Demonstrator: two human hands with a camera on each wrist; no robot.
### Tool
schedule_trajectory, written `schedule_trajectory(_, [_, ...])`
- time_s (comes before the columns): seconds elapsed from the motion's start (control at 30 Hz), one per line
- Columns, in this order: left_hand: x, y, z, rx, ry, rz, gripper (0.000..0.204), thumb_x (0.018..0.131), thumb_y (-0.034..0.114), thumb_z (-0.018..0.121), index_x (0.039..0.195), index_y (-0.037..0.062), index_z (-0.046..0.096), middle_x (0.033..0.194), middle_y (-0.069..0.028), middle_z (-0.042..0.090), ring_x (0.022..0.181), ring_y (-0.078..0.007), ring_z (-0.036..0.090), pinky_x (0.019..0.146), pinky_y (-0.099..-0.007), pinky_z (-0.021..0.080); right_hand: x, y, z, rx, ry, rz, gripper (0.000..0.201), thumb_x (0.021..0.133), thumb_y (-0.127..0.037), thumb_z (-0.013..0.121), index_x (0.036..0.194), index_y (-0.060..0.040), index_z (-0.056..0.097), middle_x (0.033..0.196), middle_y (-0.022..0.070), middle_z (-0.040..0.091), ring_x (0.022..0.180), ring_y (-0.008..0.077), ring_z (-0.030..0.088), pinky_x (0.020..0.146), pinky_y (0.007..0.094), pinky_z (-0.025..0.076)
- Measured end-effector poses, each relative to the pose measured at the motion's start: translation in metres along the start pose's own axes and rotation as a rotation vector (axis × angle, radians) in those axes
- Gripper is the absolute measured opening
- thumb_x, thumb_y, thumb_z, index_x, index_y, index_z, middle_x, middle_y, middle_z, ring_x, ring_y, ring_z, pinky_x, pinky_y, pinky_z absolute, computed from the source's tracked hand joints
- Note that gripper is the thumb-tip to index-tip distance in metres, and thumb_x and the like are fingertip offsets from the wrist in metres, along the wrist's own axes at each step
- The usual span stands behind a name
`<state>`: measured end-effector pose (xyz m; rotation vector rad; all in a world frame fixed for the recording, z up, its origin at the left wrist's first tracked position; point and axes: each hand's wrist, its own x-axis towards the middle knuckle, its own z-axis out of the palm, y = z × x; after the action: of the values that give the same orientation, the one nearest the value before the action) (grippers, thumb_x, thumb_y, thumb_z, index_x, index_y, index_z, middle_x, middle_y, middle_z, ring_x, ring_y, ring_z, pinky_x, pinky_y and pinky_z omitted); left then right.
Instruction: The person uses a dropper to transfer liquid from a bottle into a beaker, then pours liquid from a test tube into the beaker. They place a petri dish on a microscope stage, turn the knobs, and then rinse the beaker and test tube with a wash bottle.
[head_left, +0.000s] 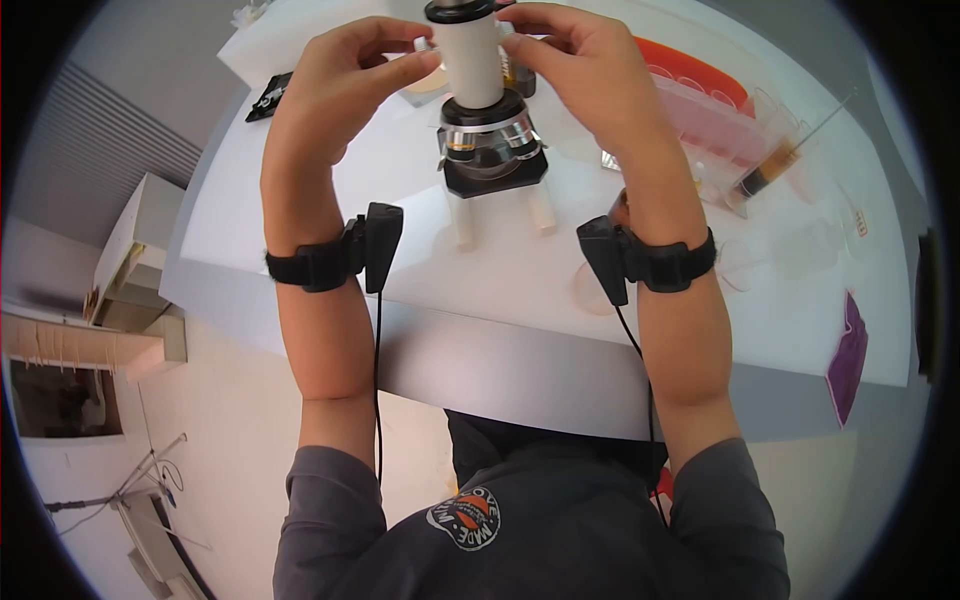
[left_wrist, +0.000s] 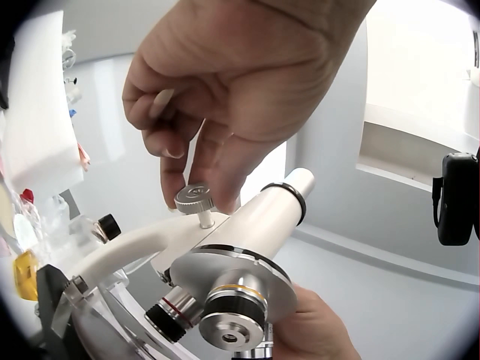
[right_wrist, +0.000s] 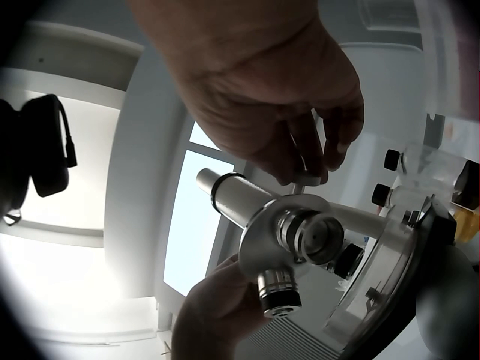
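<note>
A white microscope (head_left: 472, 75) stands upright on the white table, its black stage (head_left: 492, 177) below the silver lens turret. My left hand (head_left: 335, 80) pinches the focus knob (left_wrist: 195, 199) on one side of the tube between thumb and fingers. On the opposite side, my right hand (head_left: 595, 75) has thumb and fingers on the other knob (right_wrist: 306, 180). The objective lenses (left_wrist: 234, 311) hang under the turret in the left wrist view. In the right wrist view the tube (right_wrist: 244, 199) slants beside my right hand (right_wrist: 262, 97).
At the right are a red rack (head_left: 700, 75) with clear cups, a syringe-like tube with brown contents (head_left: 765, 175) and a purple cloth (head_left: 848, 360). A black packet (head_left: 268, 97) lies at the left. The table's front edge (head_left: 500, 365) runs before the body.
</note>
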<state>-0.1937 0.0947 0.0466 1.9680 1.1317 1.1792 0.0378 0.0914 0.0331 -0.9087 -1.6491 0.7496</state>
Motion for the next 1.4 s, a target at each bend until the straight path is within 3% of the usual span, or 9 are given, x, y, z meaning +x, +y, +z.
schedule_trajectory(0.07, [0.003,-0.004,-0.004,0.011,-0.033,-0.006,0.037,0.085,0.016,0.079,0.113,-0.0038,0.065,0.100,-0.0104,0.069,0.096,-0.0163,0.066,0.091,-0.0274,0.050,0.000,-0.002,0.002,0.066,-0.004,0.032,0.025,0.093,-0.010,0.067,0.111,0.0064,0.068,0.081,0.0055,0.068,0.070,0.0087,0.059,0.062,0.0233,0.049])
schedule_trajectory(0.2, [-0.007,0.040,0.008,0.207,0.096,-0.152,0.023,0.080,0.010,0.078,0.098,-0.0020,0.069,0.076,-0.0017,0.063,0.066,-0.0077,0.053,0.056,-0.0216,0.042,-0.001,-0.005,0.001,0.077,-0.010,0.071,0.025,0.093,-0.007,0.066,0.113,0.0072,0.067,0.078,0.0055,0.067,0.068,0.0085,0.059,0.060,0.0220,0.047])
schedule_trajectory(0.63, [-0.006,0.035,0.009,0.222,0.102,-0.160,0.023,0.081,0.012,0.079,0.097,-0.0004,0.069,0.073,-0.0003,0.061,0.064,-0.0064,0.051,0.055,-0.0221,0.040,-0.001,-0.006,0.002,0.107,-0.008,0.099,0.027,0.089,-0.003,0.068,0.114,0.0067,0.067,0.077,0.0061,0.067,0.066,0.0095,0.059,0.059,0.0224,0.046])
schedule_trajectory(0.8, [-0.006,0.039,0.008,0.256,0.098,-0.172,0.024,0.079,0.012,0.079,0.097,0.0010,0.068,0.071,0.0007,0.058,0.062,-0.0066,0.050,0.054,-0.0227,0.039,-0.005,-0.015,0.001,-0.058,0.014,0.016,0.028,0.086,-0.003,0.070,0.113,0.0042,0.069,0.082,0.0065,0.069,0.066,0.0099,0.056,0.059,0.0244,0.046])
schedule_trajectory(1.1, [-0.007,0.043,0.011,0.300,0.111,-0.187,0.023,0.079,0.012,0.080,0.096,0.0027,0.067,0.072,0.0008,0.058,0.062,-0.0063,0.049,0.055,-0.0216,0.039,-0.001,-0.005,0.000,-0.079,0.008,0.001,0.031,0.083,-0.001,0.069,0.113,0.0045,0.069,0.087,0.0076,0.071,0.066,0.0106,0.055,0.059,0.0259,0.047])
schedule_trajectory(1.2, [0.002,-0.002,-0.003,0.204,0.009,-0.051,0.036,0.083,0.014,0.082,0.112,0.0002,0.066,0.093,-0.0075,0.069,0.088,-0.0133,0.064,0.079,-0.0234,0.048,-0.004,-0.007,0.001,-0.061,0.018,-0.044,0.030,0.083,-0.001,0.068,0.113,0.0047,0.069,0.087,0.0073,0.071,0.066,0.0104,0.055,0.060,0.0258,0.047])
schedule_trajectory(1.4, [0.003,-0.007,-0.003,0.070,-0.003,-0.014,0.038,0.082,0.014,0.082,0.113,0.0007,0.066,0.097,-0.0075,0.068,0.090,-0.0138,0.063,0.079,-0.0233,0.048,-0.002,-0.002,0.000,-0.023,-0.004,-0.048,0.027,0.086,-0.002,0.067,0.112,0.0051,0.069,0.084,0.0056,0.069,0.066,0.0093,0.055,0.060,0.0252,0.046])
